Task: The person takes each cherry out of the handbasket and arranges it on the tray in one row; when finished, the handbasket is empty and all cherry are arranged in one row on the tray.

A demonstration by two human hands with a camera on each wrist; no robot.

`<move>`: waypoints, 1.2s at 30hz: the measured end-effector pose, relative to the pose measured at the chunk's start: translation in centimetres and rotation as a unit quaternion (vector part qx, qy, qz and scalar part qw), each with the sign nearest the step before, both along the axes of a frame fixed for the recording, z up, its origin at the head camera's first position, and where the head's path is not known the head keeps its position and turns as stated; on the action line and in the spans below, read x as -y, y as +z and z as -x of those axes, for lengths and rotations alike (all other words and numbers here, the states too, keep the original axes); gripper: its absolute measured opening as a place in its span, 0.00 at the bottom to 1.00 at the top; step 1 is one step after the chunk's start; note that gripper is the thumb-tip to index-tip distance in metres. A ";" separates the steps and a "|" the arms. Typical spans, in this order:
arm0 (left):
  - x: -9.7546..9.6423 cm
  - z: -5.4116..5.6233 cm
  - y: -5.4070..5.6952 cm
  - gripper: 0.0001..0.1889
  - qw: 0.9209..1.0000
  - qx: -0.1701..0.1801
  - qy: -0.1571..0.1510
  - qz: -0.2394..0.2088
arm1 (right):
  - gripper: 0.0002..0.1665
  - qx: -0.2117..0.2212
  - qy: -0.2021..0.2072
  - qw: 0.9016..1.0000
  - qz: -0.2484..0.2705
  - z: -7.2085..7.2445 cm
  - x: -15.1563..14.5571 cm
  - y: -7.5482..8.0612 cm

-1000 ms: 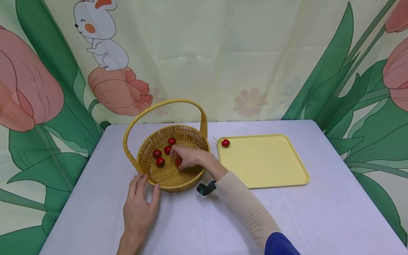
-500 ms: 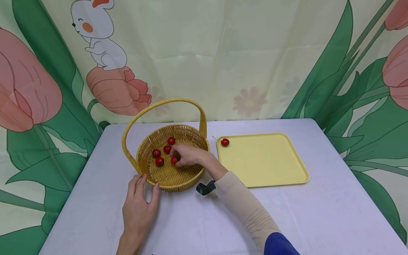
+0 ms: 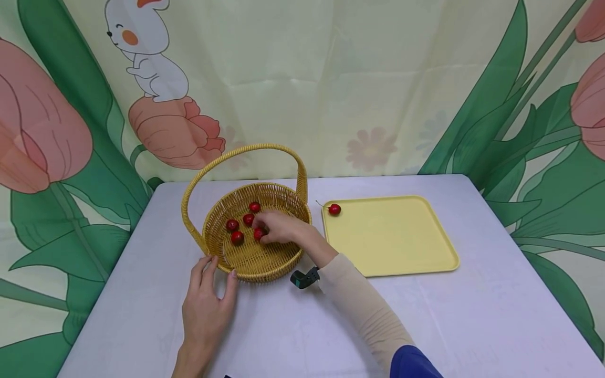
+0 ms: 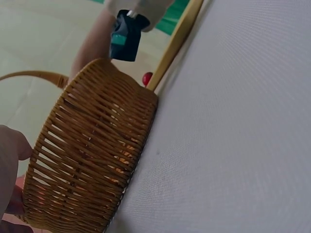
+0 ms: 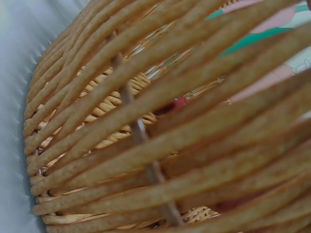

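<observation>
A round woven basket [image 3: 257,275] with a tall arched handle stands on the table, several red cherries [image 3: 237,238] scattered on its bottom. My right hand [image 3: 281,228] reaches in over its right rim and pinches one cherry [image 3: 258,233] between thumb and fingers. From the front left, my left hand [image 3: 208,304] touches the basket's outer side, fingers loosely spread. The left wrist view shows part of that hand [image 4: 7,165] against the woven wall [image 4: 87,150]. In the right wrist view the basket's weave [image 5: 160,145] hides the right hand; a bit of red cherry [image 5: 180,102] shows through.
Right of the basket lies a shallow yellow tray [image 3: 392,236], a stemmed cherry [image 3: 334,209] at its far left corner. White cloth [image 3: 302,325] covers the table. A printed curtain [image 3: 283,79] hangs behind it. A dark wrist camera [image 3: 304,278] sits under the right wrist.
My right fingers have drawn in around the cherry, which has moved slightly left and away inside the basket. My left hand keeps its place at the basket's side.
</observation>
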State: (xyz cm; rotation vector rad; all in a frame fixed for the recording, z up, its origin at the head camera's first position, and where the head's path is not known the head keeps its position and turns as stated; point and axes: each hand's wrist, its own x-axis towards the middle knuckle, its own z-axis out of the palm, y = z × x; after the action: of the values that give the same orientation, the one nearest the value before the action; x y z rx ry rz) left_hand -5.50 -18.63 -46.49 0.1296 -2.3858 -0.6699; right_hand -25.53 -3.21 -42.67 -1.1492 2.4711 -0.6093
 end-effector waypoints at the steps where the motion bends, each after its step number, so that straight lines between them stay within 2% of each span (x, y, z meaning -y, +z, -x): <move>1: 0.0 0.0 0.0 0.28 1.000 0.000 0.000 0.000 | 0.22 0.003 0.000 1.000 0.007 0.0 -0.1 0.1; 9: -0.1 0.0 0.0 0.28 1.000 -0.011 -0.003 0.001 | 0.22 0.021 0.002 0.998 0.060 0.1 -0.3 0.4; 18: 0.0 0.0 0.0 0.27 1.000 -0.021 -0.006 0.004 | 0.23 0.022 -0.028 0.991 0.126 -0.4 -0.9 1.2; 27: 0.1 -0.1 0.0 0.27 1.000 -0.021 -0.005 0.005 | 0.24 -0.012 -0.034 0.988 0.150 -1.1 -2.2 2.8; 36: 0.0 -0.1 0.0 0.27 1.000 -0.022 -0.003 0.002 | 0.21 -0.035 -0.041 0.983 0.174 -1.2 -3.7 3.5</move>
State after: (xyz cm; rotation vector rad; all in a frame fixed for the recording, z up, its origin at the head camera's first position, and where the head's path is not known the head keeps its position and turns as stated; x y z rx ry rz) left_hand -5.36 -18.62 -46.45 0.1054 -2.3468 -0.6654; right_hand -24.33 0.48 -39.18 -1.2121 2.5487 -1.0763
